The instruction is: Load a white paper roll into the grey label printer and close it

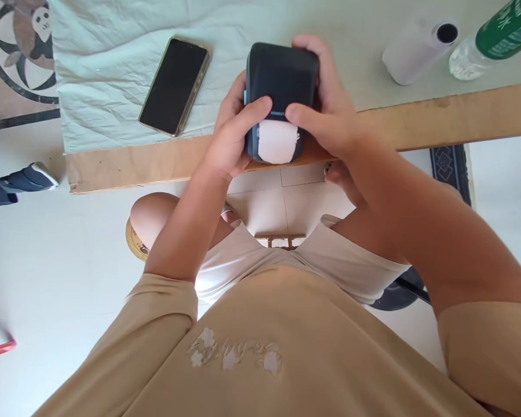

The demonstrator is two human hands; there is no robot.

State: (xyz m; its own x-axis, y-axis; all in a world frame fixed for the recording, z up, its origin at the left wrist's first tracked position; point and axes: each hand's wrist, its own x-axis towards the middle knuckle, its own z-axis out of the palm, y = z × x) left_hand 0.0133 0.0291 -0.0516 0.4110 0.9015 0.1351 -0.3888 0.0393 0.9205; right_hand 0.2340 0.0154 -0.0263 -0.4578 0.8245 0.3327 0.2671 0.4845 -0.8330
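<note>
A small dark label printer [281, 75] with a white paper roll [276, 142] showing in its open front is held over the table's near edge. My left hand [232, 130] grips its left side, thumb on the lid's front edge. On the other side, my right hand [330, 101] wraps around it, fingers over the top and thumb pressing next to the left thumb. Both thumbs sit just above the paper.
A black phone [175, 86] lies face up on the pale green cloth [113, 58] to the left. A white paper roll [419, 49] and a clear bottle with a green label [495, 37] lie at the right. The wooden table edge [438, 119] runs across. A person's shoe [28, 178] is at far left.
</note>
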